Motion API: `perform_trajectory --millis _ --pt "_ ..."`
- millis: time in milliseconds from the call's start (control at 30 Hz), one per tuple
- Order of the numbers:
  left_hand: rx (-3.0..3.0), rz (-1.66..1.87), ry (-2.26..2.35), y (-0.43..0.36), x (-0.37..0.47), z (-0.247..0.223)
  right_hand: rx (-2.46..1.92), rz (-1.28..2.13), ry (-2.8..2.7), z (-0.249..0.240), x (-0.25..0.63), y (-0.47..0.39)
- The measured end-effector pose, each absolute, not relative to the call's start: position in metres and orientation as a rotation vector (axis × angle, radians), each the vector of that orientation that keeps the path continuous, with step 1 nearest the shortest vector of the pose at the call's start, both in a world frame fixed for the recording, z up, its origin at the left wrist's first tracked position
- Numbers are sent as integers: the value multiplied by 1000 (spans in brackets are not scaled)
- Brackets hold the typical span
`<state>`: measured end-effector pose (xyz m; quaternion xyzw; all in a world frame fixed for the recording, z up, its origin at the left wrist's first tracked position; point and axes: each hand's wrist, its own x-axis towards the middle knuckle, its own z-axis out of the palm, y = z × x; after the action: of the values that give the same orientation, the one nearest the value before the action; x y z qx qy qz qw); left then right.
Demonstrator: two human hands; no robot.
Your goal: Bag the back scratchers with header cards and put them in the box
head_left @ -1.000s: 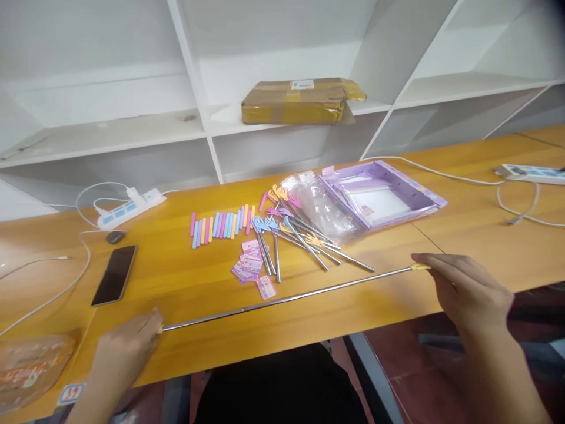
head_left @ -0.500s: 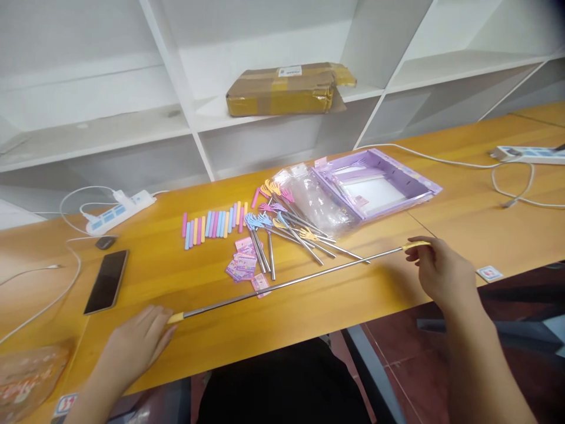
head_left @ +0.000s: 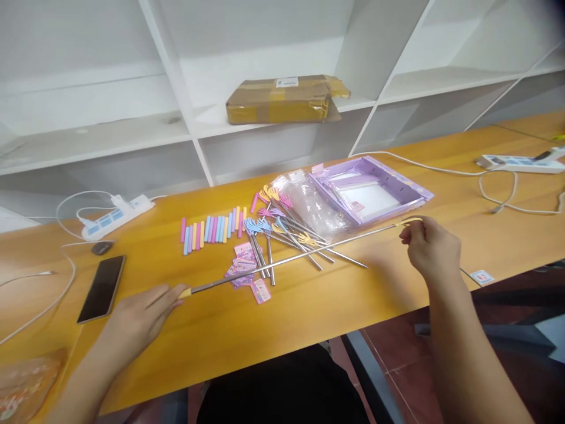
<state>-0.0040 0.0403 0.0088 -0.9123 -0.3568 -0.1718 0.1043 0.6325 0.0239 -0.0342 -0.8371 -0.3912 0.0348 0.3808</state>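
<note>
A back scratcher [head_left: 291,257] with a long extended metal rod stretches between my two hands above the table. My left hand [head_left: 140,312] is closed around its yellow handle end, most of which the fingers hide. At the other end, my right hand [head_left: 430,244] pinches the yellow tip. Beyond the rod lie several back scratchers with coloured hand-shaped heads [head_left: 263,225] and short metal rods. Left of them is a row of pink, blue, purple and yellow handle tubes [head_left: 216,228]. Small pink printed cards [head_left: 242,266] lie partly under the rods.
A purple tray box [head_left: 408,194] and clear plastic bags [head_left: 315,206] sit behind the scratchers. A phone [head_left: 102,288], a power strip [head_left: 117,218] and cables are at left. Another power strip [head_left: 525,163] is at right. A taped carton [head_left: 278,100] rests on the shelf.
Both hands have risen slightly in view with the back scratcher held between them. The left hand has shifted right and away from me, and the rod now crosses over the cards.
</note>
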Motion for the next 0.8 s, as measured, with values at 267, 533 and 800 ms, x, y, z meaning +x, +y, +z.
perform_trajectory --millis 267,533,800 --pt "-2733 -635 -1218 59 97 -2 -1508 63 -1870 -27 443 72" --pt "-2894 -970 -1638 75 95 -32 -1413 -17 -1992 -11 437 103" --pt "-2826 -1348 -2001 68 93 -71 -2194 -419 -1775 -66 535 151"
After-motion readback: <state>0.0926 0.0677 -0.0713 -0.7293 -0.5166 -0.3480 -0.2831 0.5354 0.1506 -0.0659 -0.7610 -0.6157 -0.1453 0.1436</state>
